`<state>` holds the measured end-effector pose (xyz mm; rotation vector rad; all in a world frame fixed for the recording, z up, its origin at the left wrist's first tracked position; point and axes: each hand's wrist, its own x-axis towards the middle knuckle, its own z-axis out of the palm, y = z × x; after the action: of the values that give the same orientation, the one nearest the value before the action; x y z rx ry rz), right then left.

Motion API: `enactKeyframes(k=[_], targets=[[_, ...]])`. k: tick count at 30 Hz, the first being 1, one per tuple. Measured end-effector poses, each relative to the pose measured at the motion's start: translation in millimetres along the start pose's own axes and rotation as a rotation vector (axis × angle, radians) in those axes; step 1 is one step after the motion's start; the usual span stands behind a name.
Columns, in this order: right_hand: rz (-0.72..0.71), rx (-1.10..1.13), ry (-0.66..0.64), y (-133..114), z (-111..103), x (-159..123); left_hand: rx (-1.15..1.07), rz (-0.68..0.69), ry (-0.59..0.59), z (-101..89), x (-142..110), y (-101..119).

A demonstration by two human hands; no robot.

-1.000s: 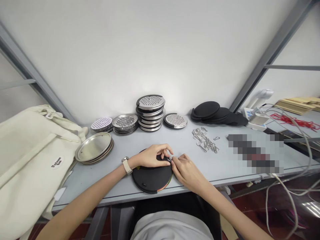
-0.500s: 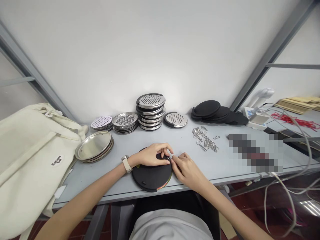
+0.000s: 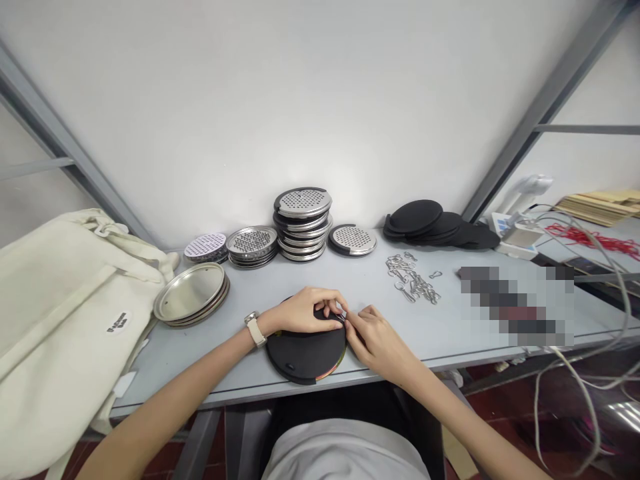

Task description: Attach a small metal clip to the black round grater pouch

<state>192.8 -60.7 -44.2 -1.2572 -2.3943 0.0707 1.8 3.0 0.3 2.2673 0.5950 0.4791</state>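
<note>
A black round disc (image 3: 307, 357) lies flat on the table near its front edge, with a shiny coloured rim showing at its lower right. My left hand (image 3: 309, 312) rests over its upper part, fingers curled and thumb pressed down by the right edge. Between the fingertips of both hands a small metal clip (image 3: 342, 318) shows in part at that edge. The thumb and forefinger of my right hand (image 3: 377, 340) pinch it from the right. Fingers hide most of the clip, and whether it passes through the disc I cannot tell.
Behind stand stacked round graters (image 3: 303, 230), a lower grater stack (image 3: 251, 247) and a single grater (image 3: 353, 240). Metal plates (image 3: 193, 293) and a cream bag (image 3: 65, 313) are left. Loose metal clips (image 3: 413, 283), black discs (image 3: 415, 219) and white cables (image 3: 590, 407) are right.
The whole view has shifted slightly to the right. Both hands stay at the disc's right edge, with only slight finger movement around the clip.
</note>
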Motion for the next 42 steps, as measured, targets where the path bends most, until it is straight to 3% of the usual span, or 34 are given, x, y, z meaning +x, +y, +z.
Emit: enactKeyframes(k=[14, 21, 42], targets=[[0.032, 0.093, -0.013, 2.2, -3.5, 0.0, -0.108, -0.04, -0.029, -2.1, 1.0, -1.8], [0.071, 0.17, 0.055, -0.2, -3.5, -1.4, -0.137, -0.061, -0.025, -1.9, 0.6, -1.9], [0.103, 0.266, -0.055, 3.8, -9.2, 2.6, -0.136, -0.039, -0.028, -1.2, 1.0, -2.5]])
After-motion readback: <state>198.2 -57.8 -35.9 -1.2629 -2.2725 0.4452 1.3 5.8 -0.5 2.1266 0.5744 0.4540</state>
